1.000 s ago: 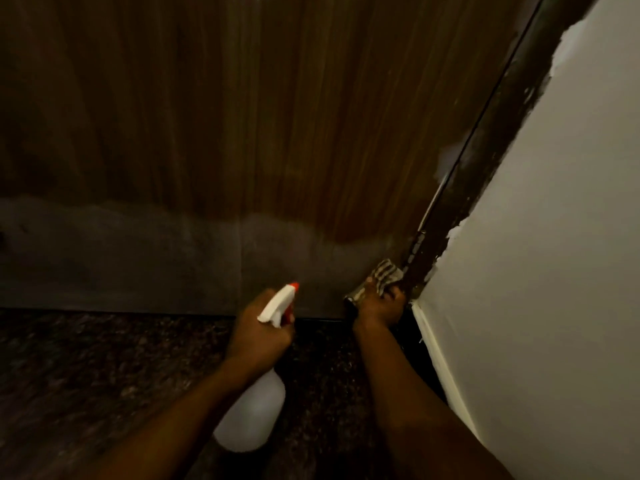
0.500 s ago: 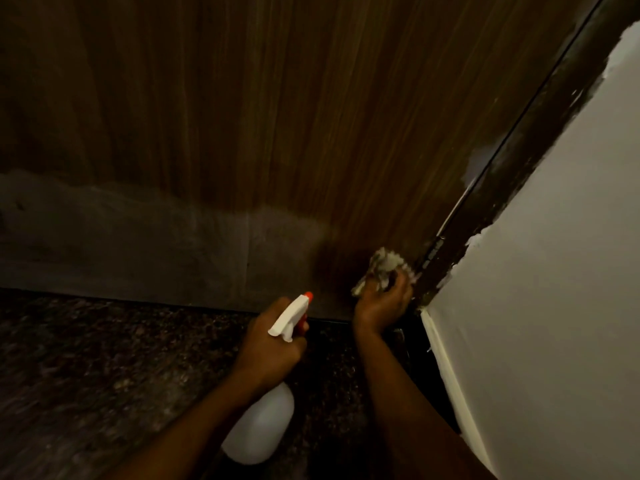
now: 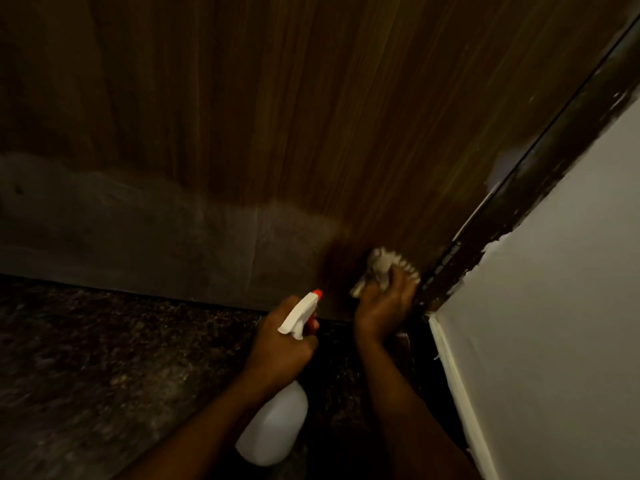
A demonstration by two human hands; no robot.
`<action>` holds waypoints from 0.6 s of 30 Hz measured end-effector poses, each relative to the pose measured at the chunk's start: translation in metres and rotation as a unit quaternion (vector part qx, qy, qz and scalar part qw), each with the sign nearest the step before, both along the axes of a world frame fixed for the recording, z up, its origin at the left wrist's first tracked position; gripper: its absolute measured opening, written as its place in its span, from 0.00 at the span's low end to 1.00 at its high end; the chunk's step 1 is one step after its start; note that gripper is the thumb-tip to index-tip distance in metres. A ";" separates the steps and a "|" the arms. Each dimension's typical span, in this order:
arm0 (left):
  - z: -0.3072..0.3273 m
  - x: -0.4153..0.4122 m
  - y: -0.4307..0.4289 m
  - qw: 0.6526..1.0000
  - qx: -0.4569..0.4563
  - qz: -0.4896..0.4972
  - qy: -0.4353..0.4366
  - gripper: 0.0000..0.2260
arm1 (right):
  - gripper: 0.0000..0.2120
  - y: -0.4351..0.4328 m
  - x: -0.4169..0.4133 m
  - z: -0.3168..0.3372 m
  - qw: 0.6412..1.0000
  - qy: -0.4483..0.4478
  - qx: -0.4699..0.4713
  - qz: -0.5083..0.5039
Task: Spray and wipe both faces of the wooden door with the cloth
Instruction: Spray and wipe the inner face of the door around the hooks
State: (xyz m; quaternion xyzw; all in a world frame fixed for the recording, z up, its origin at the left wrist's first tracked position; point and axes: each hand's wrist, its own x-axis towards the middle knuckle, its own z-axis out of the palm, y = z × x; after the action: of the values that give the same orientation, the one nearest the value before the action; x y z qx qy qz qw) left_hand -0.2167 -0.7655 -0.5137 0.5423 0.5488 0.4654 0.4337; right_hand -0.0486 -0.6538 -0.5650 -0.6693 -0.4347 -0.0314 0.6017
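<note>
Low by the hinge-side corner, scrubbed on with the spray bottle [image 3: 275,424] held ready.
Gripped the bunched cloth [image 3: 381,266] in the right hand [image 3: 384,308] and pressed it flat to the wooden door [image 3: 311,116], just beyond the knuckles, probably for scrubbing pressure. Clenched the left hand [image 3: 280,344] round the bottle's neck, just left of the right, nozzle toward the door, likely for another squirt. Boxed in rightward by door frame [image 3: 554,168] and wall [image 3: 554,323], below by floor [image 3: 104,358]; found open panel only up and leftward, across the pale band [image 3: 138,237].
</note>
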 end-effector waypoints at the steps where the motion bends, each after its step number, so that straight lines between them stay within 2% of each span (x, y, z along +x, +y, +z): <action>1: 0.002 -0.002 0.001 1.000 0.004 0.005 0.000 0.13 | 0.20 -0.001 0.012 -0.017 0.998 0.053 -0.031 0.000; 3: 0.006 -0.007 0.000 1.000 0.012 0.008 0.004 0.12 | 0.21 0.003 0.034 -0.024 0.982 0.175 -0.053 -0.049; 5: 0.008 -0.012 -0.002 1.000 0.009 0.003 0.011 0.11 | 0.23 0.012 0.038 -0.010 0.974 0.210 -0.008 -0.080; 7: 0.007 -0.019 -0.002 1.000 0.006 0.014 0.007 0.10 | 0.21 0.010 0.002 0.020 0.992 0.114 0.040 -0.025; 9: 0.007 -0.024 0.002 0.999 0.007 0.034 0.003 0.11 | 0.19 0.007 -0.040 0.040 0.997 -0.036 0.058 0.043; 12: 0.012 -0.030 0.004 0.998 0.016 0.060 -0.002 0.14 | 0.22 0.001 -0.061 0.035 0.986 -0.145 0.001 0.080; 14: 0.019 -0.035 0.004 0.998 0.032 0.063 -0.005 0.16 | 0.24 -0.005 -0.046 0.009 0.979 -0.182 -0.040 0.086; 16: 0.027 -0.043 0.005 0.996 0.045 0.072 -0.011 0.17 | 0.23 -0.013 -0.037 -0.007 0.986 -0.117 -0.059 0.101; 18: 0.033 -0.051 0.005 0.996 0.049 0.078 -0.010 0.18 | 0.20 -0.010 -0.042 0.002 0.995 0.005 -0.044 0.085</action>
State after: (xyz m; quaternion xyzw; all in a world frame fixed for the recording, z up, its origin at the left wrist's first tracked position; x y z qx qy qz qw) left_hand -0.2678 -0.7607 -0.4804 0.5134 0.5617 0.5295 0.3748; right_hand -0.0904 -0.6642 -0.5630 -0.6559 -0.4882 0.0424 0.5741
